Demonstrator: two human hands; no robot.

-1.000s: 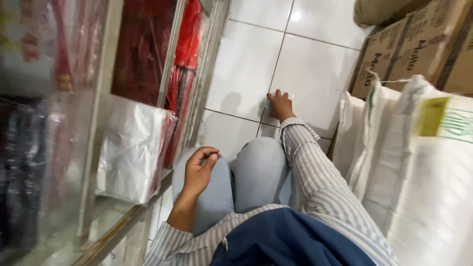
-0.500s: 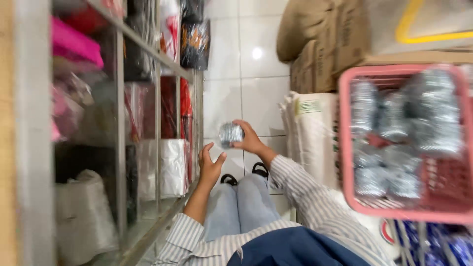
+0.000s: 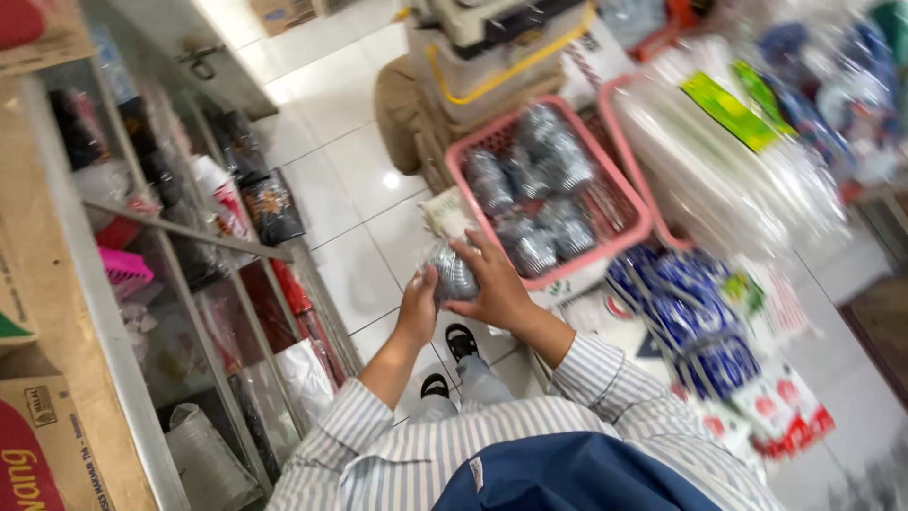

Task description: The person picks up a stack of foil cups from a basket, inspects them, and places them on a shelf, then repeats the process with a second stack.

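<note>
- Both hands closed on one silvery packet [image 3: 452, 273], held in the air just at the near left corner of the pink basket [image 3: 605, 248].
- Left hand [image 3: 417, 308] cupped under the packet's left side; right hand [image 3: 498, 289] wrapped over its top, fingers curled round it.
- Packet not yet inside the basket; several like it already lying there in a heap.
- Shiny, crinkled clear wrap, roundish bundles; basket of hard plastic lattice.
- Glossy white floor tiles [image 3: 340, 104] below; glass shelf [image 3: 203, 232] at left.
</note>
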